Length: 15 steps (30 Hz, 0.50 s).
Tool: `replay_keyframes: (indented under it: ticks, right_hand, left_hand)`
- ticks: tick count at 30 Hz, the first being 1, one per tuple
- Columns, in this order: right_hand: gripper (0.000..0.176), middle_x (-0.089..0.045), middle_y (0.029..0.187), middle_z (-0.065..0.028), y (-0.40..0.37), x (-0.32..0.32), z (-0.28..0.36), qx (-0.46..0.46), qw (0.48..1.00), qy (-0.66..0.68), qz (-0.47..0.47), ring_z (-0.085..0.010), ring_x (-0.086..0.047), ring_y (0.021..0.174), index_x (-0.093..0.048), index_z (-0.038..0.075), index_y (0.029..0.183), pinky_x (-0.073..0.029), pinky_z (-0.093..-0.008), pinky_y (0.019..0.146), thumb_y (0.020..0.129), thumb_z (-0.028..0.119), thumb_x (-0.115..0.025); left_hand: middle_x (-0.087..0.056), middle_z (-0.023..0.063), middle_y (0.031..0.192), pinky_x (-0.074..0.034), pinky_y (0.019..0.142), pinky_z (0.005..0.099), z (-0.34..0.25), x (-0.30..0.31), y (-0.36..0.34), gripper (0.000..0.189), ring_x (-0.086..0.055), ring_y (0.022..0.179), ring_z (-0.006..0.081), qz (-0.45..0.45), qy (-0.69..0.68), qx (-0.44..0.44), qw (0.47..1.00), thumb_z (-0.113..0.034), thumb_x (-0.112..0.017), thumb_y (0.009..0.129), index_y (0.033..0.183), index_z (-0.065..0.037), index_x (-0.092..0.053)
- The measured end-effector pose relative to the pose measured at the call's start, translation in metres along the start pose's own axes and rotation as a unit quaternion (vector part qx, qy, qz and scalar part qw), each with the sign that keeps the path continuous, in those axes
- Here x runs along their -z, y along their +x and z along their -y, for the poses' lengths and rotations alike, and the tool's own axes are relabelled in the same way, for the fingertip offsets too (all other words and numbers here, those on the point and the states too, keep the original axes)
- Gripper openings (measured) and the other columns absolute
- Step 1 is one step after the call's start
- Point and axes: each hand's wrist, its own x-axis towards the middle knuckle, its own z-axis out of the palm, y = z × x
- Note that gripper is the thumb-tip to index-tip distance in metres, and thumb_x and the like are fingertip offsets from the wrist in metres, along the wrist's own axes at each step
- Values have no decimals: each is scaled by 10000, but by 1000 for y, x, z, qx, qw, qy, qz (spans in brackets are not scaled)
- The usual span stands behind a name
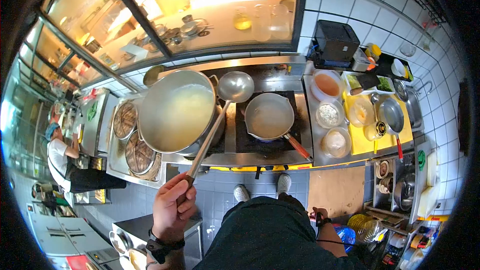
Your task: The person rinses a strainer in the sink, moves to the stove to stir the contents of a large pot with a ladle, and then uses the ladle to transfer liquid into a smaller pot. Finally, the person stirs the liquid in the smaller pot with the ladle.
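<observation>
My left hand (175, 202) is closed around the brown grip of a long-handled metal ladle (212, 130). Its round bowl hangs between a large stockpot and a saucepan, and no food shows in it. The stockpot (150, 132), left of the ladle, holds pale, cloudy yellowish liquid. To the right, the saucepan (270, 115) sits on a burner, its reddish handle pointing toward me. My right hand (318, 214) is low at my side, small and partly hidden, its fingers looking curled; what they hold, if anything, I cannot make out.
Right of the stove, bowls (330, 114), a yellow board (367, 137) and a frying pan (392, 112) crowd the counter. Steamer baskets (140, 152) stand left of the stockpot. A co-worker (62, 157) is at a far-left counter. Shelves (395, 185) are at right.
</observation>
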Motion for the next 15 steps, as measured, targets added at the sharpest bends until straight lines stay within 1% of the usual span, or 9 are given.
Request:
replay_keyframes:
  ticks: [1,2,4,6,8,10,11,14,15]
  right_hand:
    - [290,-626,699,-187,-6,1,36,-158,967,197,-33,-343,-631,609,-597,-13,756,-550,-510,559,785,255,-706]
    - [283,-623,682,-180,-7,0,53,-309,870,379,-64,-336,-627,583,-594,-15,737,-553,-500,536,781,236,-718]
    - [235,-616,668,-179,-4,-3,63,-286,862,417,15,-336,-618,551,-586,-16,715,-548,-491,499,795,172,-703]
    - [224,-610,666,-182,-4,-8,67,-307,892,310,-115,-340,-615,544,-581,-13,706,-541,-492,481,798,155,-696]
    - [216,-598,648,-175,1,-6,69,-297,900,310,-75,-332,-607,519,-582,-10,718,-538,-472,462,792,154,-702]
    - [192,-582,622,-162,3,-9,67,-303,889,320,-126,-318,-587,478,-583,-4,754,-515,-436,420,801,149,-690]
    - [192,-582,622,-162,4,-9,66,-303,889,319,-123,-318,-587,478,-583,-4,754,-515,-436,420,801,149,-690]
    - [130,-553,613,-136,13,7,33,-307,855,416,-43,-310,-559,488,-589,-6,878,-489,-465,446,811,94,-638]
    - [130,-553,613,-136,8,2,57,-307,854,416,-44,-310,-559,488,-589,-6,878,-489,-465,446,811,94,-638]
  left_hand:
    - [-492,35,700,-255,341,181,-2,7,-2,279,-341,433,50,-8,-7,-18,1000,-132,-523,892,1148,-21,-527]
    - [-493,37,698,-254,338,183,-5,12,-4,282,-339,433,49,-16,-14,-36,999,-130,-523,891,1151,-20,-525]
    - [-500,39,696,-255,334,179,-7,21,-6,257,-341,430,45,-50,-16,-53,997,-131,-522,892,1123,-16,-521]
    - [-508,39,695,-260,333,170,-7,37,-3,212,-346,427,45,-60,-34,-83,994,-131,-517,897,1077,-19,-515]
    - [-513,37,696,-258,331,164,-6,47,4,172,-344,419,41,-80,-18,-91,993,-136,-513,903,1033,-24,-508]
    - [-509,24,681,-257,326,167,-4,57,12,161,-340,411,34,-120,10,-106,987,-139,-516,902,1010,-21,-514]
    - [-489,-11,644,-241,332,164,-3,57,17,99,-338,415,23,-131,45,-110,984,-128,-491,893,932,-51,-540]
    - [-476,-26,641,-239,337,160,11,82,38,101,-320,413,6,-149,122,-136,972,-99,-482,894,941,-40,-549]
    - [-537,43,673,-387,415,230,16,97,46,158,-459,482,87,-157,180,-135,962,-59,-474,880,1007,-2,-548]
